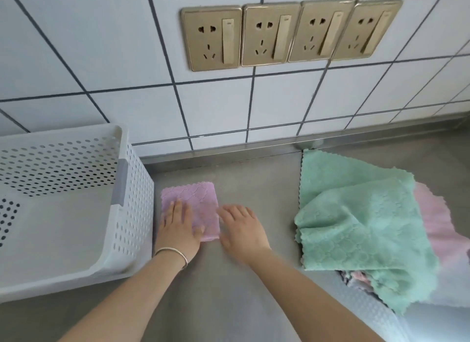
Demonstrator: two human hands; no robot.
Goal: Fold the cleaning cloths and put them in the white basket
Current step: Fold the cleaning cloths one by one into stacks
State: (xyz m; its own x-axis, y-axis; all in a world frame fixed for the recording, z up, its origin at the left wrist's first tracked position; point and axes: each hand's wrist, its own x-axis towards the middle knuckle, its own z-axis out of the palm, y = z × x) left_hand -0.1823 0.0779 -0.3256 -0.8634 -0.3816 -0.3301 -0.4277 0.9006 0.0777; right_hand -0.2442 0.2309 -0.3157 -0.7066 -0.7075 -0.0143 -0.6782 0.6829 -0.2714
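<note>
The single head-worn camera is looking forward and steeply down from close above the desk (229, 278), taking in both forearms reaching away from it toward the tiled wall (127, 61) rising just beyond the hands.

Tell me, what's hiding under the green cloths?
Under the green cloths lies a pink cloth, peeking out on the right. More crumpled cloths show at the near edge. How many lie beneath is covered.
</note>
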